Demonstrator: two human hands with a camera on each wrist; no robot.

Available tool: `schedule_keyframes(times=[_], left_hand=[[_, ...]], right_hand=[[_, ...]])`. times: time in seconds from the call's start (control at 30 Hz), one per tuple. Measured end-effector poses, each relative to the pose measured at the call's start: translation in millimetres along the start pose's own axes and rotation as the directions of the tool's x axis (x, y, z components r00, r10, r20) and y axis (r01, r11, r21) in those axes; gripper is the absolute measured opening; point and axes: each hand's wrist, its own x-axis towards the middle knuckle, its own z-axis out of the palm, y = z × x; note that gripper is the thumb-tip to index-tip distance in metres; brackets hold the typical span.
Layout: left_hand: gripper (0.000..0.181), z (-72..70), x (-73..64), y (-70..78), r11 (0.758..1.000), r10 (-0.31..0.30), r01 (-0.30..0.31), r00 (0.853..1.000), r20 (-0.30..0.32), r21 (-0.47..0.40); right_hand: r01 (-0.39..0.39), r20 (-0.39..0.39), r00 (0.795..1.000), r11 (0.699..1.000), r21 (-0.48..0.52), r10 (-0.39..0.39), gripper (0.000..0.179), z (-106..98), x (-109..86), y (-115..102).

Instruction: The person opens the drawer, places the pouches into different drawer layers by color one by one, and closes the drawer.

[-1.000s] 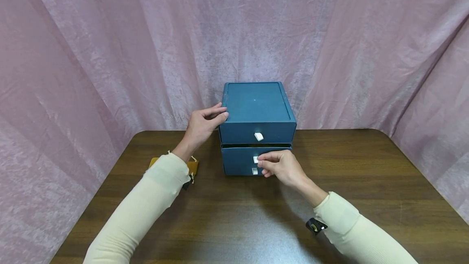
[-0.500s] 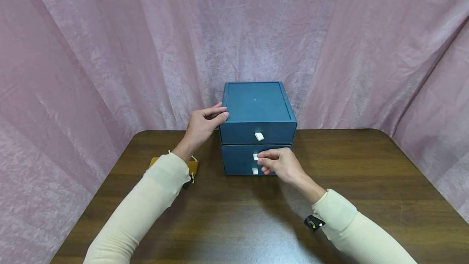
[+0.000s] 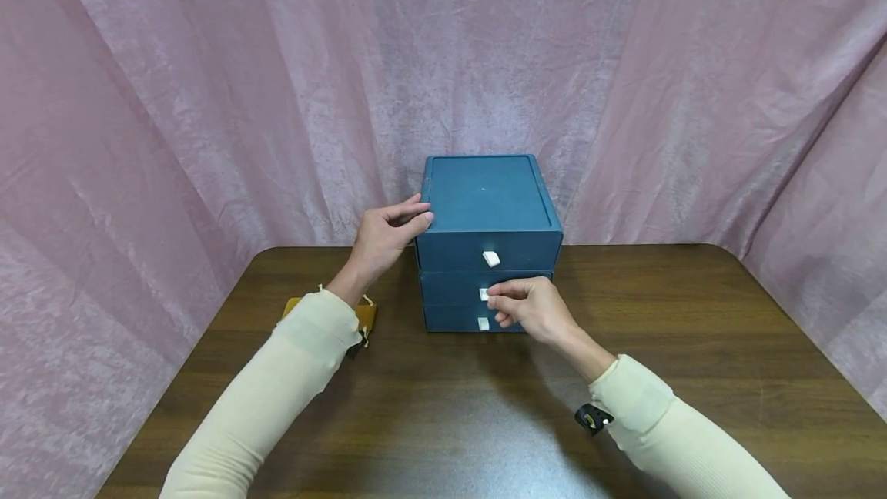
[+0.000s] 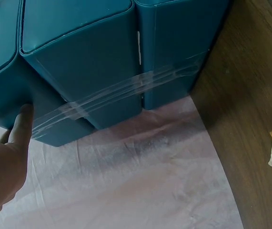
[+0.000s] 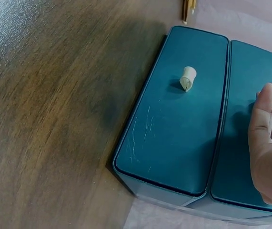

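Note:
A blue three-drawer unit (image 3: 483, 195) stands on the table, with a white pull tab on each drawer. My right hand (image 3: 542, 313) pinches the middle drawer's pull tab (image 3: 483, 294) between thumb and fingertips. That drawer front sits about level with the ones above and below. At the unit's upper left edge rests my left hand (image 3: 388, 235), fingers fairly straight, a fingertip against the side in the left wrist view. The top drawer's tab (image 3: 491, 259) and the bottom drawer's tab (image 5: 188, 78) are untouched. In the right wrist view my fingers hide the middle tab.
A yellow pouch (image 3: 367, 317) with cream drawstrings lies left of the unit, partly behind my left sleeve. Clear tape (image 4: 116, 90) runs along the unit's side. A pink curtain (image 3: 485, 60) hangs behind the wooden table (image 3: 693, 345).
The middle drawer has slid inward, and the dark gap along its top has gone. My right hand has moved forward with its tab. The left hand stays on the unit.

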Motion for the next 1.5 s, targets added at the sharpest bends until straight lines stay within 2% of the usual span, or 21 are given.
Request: schedule_keyframes(times=[0.43,0.67,0.8,0.93,1.13,1.33,1.5], left_hand=[[0.036,0.7,5.1,3.9,0.999,-0.018,0.018,1.0,0.015,0.031],[0.034,0.3,5.9,14.1,0.994,-0.051,0.048,0.998,0.025,0.103],[0.038,-3.2,3.0,19.5,0.993,-0.068,0.065,0.997,0.026,0.101],[0.043,-9.9,-2.4,22.8,0.993,-0.063,0.059,0.998,0.031,0.102],[0.044,-20.6,-12.3,24.6,0.987,-0.051,0.047,0.999,0.017,0.153],[0.039,-26.7,-20.9,25.0,0.977,-0.029,0.025,0.999,0.016,0.214],[0.032,-26.3,-26.0,22.5,0.978,0.004,-0.007,1.0,0.016,0.207]], right_hand=[[0.028,0.041,0.999,1.0,-0.009,-0.027,0.018,-5,1.6,-2],[0.047,0.071,0.997,0.996,-0.076,-0.041,0.02,-12,1.8,-9],[0.056,0.08,0.996,0.993,-0.105,-0.048,0.021,-19,1.5,-17],[0.077,0.108,0.992,0.987,-0.138,-0.062,0.023,-28,0.0,-29],[0.122,0.15,0.984,0.973,-0.195,-0.093,0.024,-47,-3.5,-57],[0.119,0.128,0.988,0.968,-0.223,-0.092,0.027,-67,-2.9,-85],[0.139,0.113,0.987,0.96,-0.245,-0.115,0.029,-77,4.1,-106]])
